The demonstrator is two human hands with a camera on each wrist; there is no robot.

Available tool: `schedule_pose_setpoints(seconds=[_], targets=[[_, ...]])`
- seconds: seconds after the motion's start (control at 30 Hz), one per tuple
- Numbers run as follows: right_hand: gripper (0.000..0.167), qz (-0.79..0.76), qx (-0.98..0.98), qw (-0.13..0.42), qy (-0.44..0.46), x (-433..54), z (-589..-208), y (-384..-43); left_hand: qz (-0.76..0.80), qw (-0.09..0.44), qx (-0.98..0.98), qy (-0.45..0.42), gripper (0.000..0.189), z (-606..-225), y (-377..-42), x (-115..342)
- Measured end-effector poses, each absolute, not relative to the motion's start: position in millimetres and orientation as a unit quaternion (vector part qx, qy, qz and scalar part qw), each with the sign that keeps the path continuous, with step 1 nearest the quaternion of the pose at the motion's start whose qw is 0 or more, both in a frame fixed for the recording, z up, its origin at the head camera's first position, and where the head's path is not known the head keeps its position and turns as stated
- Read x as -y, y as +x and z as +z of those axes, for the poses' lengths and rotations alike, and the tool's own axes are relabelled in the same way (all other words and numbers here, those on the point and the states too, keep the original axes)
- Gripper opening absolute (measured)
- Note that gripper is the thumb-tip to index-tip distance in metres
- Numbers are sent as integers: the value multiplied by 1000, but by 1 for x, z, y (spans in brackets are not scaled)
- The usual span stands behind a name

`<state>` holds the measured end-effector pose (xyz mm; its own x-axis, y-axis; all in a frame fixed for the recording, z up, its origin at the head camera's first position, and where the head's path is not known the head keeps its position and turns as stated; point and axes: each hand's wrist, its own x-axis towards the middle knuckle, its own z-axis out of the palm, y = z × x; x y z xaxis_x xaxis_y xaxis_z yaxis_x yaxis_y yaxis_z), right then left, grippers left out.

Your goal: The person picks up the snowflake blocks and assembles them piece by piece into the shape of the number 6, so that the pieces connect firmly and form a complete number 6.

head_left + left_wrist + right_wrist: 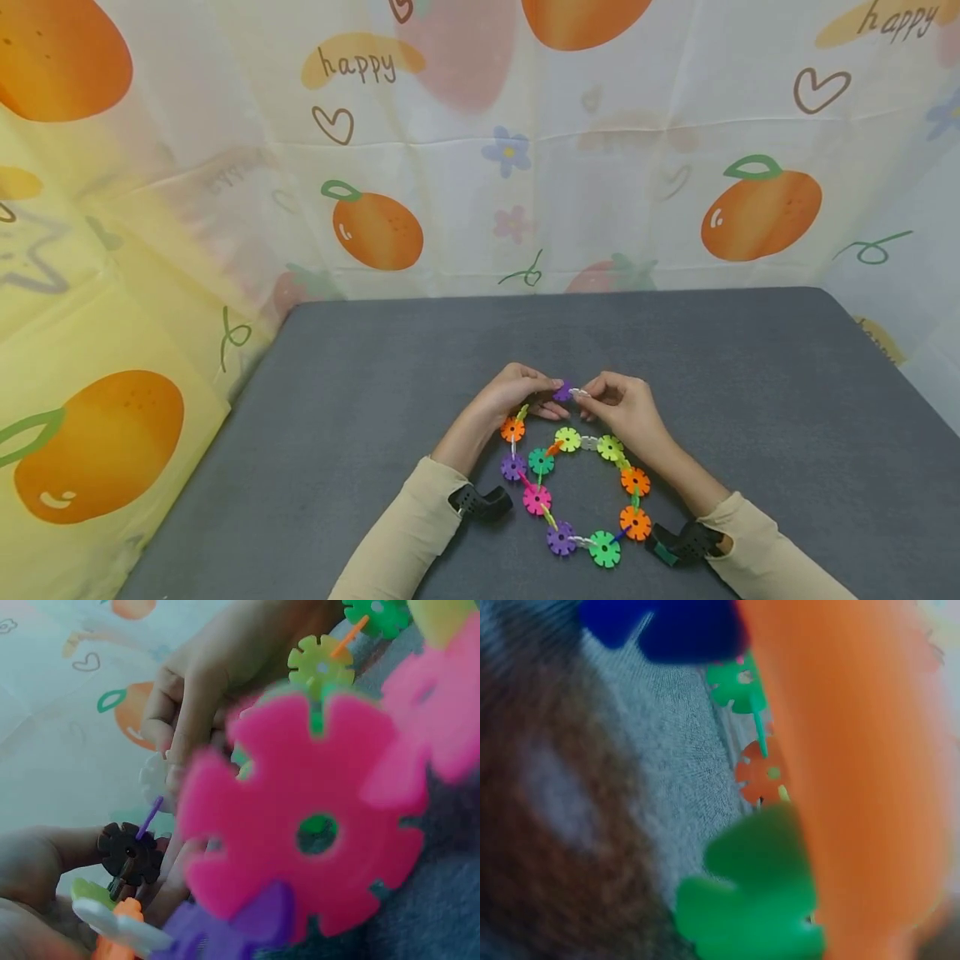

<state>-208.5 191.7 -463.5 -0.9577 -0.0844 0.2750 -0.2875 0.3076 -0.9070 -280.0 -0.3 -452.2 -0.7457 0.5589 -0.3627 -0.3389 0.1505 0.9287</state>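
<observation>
In the head view, my left hand [517, 390] holds one end of a chain of notched plastic snowflake discs. A purple disc [562, 391] stands at its fingertips. From the right, my right hand [624, 407] pinches a white disc [578, 393] against the purple one. The left wrist view shows a dark disc [130, 853] between left thumb and fingers, with the purple disc [150, 817] edge-on beside it. Below the hands, linked discs make a ring, among them a pink disc [537, 500], an orange disc [635, 524] and a green disc [604, 549].
The chain lies on a grey table [375, 433]. Behind it hangs a cloth [450, 217] printed with oranges and hearts. Large blurred discs, such as a pink one [262, 832] and an orange one [855, 780], block much of both wrist views.
</observation>
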Motion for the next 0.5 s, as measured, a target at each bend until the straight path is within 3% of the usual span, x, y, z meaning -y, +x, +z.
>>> schedule_pose_setpoints(seconds=[0.17, 0.3, 0.5], targets=[[7, 553, 815, 122, 123, -192, -465, -208, 648, 339, -678, 81, 27, -453, -278, -4], [7, 535, 830, 109, 113, -190, -464, -209, 627, 318, -705, 92, 27, -452, -279, -3], [8, 470, 874, 97, 74, -192, -464, -211, 479, 202, -828, 212, 30, -440, -284, 6]])
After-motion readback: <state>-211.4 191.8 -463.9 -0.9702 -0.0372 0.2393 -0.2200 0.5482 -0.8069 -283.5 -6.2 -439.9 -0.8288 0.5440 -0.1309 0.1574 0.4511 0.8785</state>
